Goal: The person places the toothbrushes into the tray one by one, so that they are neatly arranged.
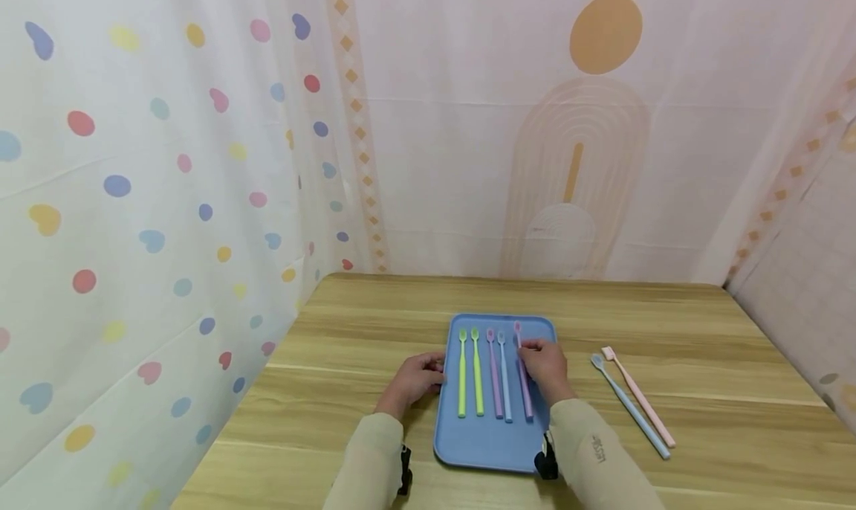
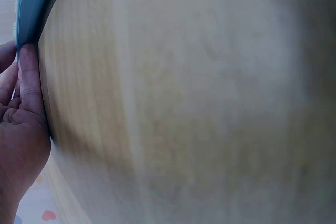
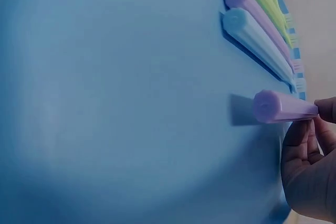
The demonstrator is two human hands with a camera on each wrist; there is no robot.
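Note:
On the blue tray (image 1: 491, 447) lie two yellow-green toothbrushes (image 1: 462, 376), a purple toothbrush (image 1: 495, 376) and a light blue toothbrush (image 1: 504, 383), side by side with heads at the far end. My right hand (image 1: 547, 367) pinches another purple toothbrush (image 1: 524, 383) between thumb and fingers, over the tray's right part. In the right wrist view, the handle end of this purple toothbrush (image 3: 275, 107) points toward the camera and casts a shadow on the tray. My left hand (image 1: 417, 380) holds the tray's left rim, a finger (image 2: 30, 74) low against its side.
To the right of the tray, a light blue toothbrush (image 1: 631, 406) and a pink toothbrush (image 1: 642, 398) lie on the wooden table (image 1: 722, 391). Patterned curtains (image 1: 428, 138) hang behind the table and along its left side.

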